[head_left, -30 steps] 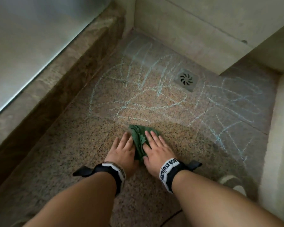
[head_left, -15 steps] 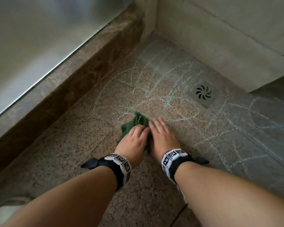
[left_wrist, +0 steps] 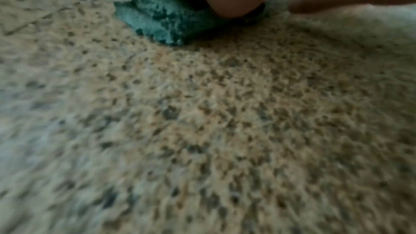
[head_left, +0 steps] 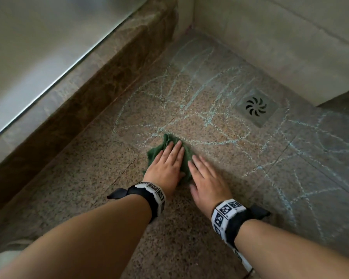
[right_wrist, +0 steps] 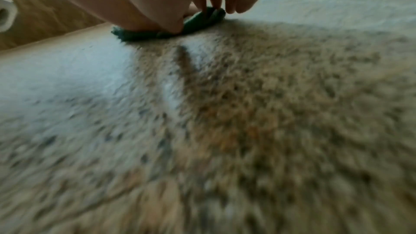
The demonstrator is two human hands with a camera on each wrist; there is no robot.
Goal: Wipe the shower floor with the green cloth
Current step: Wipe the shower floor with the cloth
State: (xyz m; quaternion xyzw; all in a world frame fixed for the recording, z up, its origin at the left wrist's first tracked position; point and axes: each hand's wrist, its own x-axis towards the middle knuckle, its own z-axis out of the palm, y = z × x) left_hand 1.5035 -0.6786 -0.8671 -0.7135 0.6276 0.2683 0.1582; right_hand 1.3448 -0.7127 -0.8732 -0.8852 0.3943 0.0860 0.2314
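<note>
The green cloth lies bunched on the speckled granite shower floor, at the near edge of pale blue chalk scribbles. My left hand presses flat on the cloth with straight fingers and covers most of it. My right hand lies flat on the floor just right of the cloth, fingers straight, its fingertips at the cloth's edge. In the left wrist view the cloth shows under my palm. The right wrist view has the cloth flattened under a hand.
A square metal drain sits in the floor at the far right. A brown marble kerb with a metal rail runs along the left. Beige tiled walls close the back. A white shoe shows at lower left.
Both hands held the cloth between them a second ago. My left hand has moved on top of it and pushed it forward to the chalk lines; my right hand has slid off to the right.
</note>
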